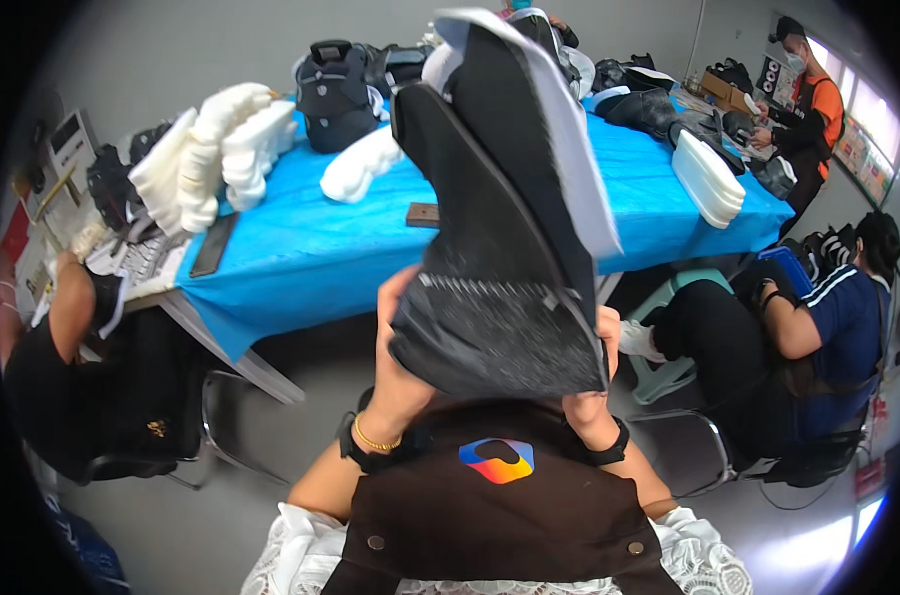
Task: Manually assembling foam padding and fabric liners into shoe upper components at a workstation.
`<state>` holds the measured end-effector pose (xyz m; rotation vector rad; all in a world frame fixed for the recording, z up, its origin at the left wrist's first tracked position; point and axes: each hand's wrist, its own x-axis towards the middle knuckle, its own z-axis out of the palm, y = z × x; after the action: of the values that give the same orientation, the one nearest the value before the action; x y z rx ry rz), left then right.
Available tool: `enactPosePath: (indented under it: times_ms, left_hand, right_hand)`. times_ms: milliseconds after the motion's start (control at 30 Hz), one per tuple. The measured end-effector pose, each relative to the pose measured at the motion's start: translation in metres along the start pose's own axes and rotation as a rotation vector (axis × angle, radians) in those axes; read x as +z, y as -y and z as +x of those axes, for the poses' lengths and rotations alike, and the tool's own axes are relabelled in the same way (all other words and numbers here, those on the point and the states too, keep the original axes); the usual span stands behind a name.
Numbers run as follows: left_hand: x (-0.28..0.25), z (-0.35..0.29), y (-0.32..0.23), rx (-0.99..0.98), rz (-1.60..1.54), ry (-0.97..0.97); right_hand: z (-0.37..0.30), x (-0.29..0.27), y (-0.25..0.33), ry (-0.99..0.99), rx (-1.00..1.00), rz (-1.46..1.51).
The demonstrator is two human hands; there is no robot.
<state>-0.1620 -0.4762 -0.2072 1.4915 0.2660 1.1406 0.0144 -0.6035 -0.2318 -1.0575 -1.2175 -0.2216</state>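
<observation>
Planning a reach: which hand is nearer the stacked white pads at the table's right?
Right. The right hand is short of the stacked white pads and to their left; the left hand, across the black stitched piece, is farther left.

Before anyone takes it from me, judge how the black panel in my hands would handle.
The black panel is probably fairly stiff, since it stands above the left hand and right hand without drooping. It may be light for its size, as its layers look thin. Stood up alone, it might tip, being tall and leaning left.
</observation>
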Motion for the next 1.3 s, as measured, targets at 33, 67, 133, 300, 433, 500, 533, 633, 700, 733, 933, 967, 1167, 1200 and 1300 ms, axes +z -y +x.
enactPosePath:
  times_ms: [33,67,133,300,433,500,533,633,700,733,933,967,1167,1200,1300]
  left_hand:
    - [0.002,0.0,-0.008,0.15,0.067,0.027]
    - [0.001,-0.006,-0.001,0.13,-0.21,-0.026]
    - [-0.013,-0.019,0.013,0.141,-0.034,-0.172]
    - [-0.035,-0.024,0.005,0.444,0.79,-0.102]
    - [-0.032,-0.026,0.007,0.252,0.669,0.002]
    - [-0.027,-0.037,0.004,0.112,0.592,-0.015]
    - [-0.026,-0.041,0.001,0.023,0.529,0.052]
    - [-0.022,-0.046,-0.006,-0.126,0.312,0.139]
    - [-0.023,-0.048,-0.021,-0.312,-0.079,0.118]
    - [-0.024,-0.046,-0.023,-0.341,-0.201,0.132]
    - [-0.021,-0.053,-0.004,-0.463,-0.22,0.053]
    - [-0.02,-0.053,-0.003,-0.442,-0.22,0.029]
    - [-0.025,-0.052,-0.002,-0.403,-0.126,-0.105]
    - [-0.024,-0.05,-0.004,-0.431,-0.142,-0.115]
    - [-0.024,-0.048,-0.003,-0.503,-0.207,-0.119]
  right_hand:
    - [-0.008,0.0,-0.006,0.031,0.063,0.106]
    - [-0.015,0.005,-0.009,0.049,0.042,0.135]
    - [-0.009,0.014,0.004,0.168,-0.011,0.028]
    - [-0.036,0.022,-0.001,0.113,0.246,0.088]
    - [-0.034,0.008,-0.029,0.008,0.385,-0.046]
    - [-0.023,-0.001,-0.034,0.087,0.408,-0.06]
    - [-0.022,-0.003,-0.036,0.057,0.418,-0.112]
    - [-0.006,-0.018,-0.046,0.117,0.18,-0.352]
    - [-0.004,-0.021,-0.052,0.058,0.415,-0.411]
    - [-0.003,-0.03,-0.056,0.116,0.509,-0.343]
    - [0.01,-0.028,-0.019,0.112,0.406,-0.139]
    - [0.013,-0.026,-0.011,0.058,0.277,-0.144]
    - [0.021,-0.034,0.002,-0.077,0.324,-0.093]
    - [0.024,-0.032,0.006,0.061,0.242,-0.068]
    - [0.024,-0.017,0.016,0.427,0.104,-0.142]
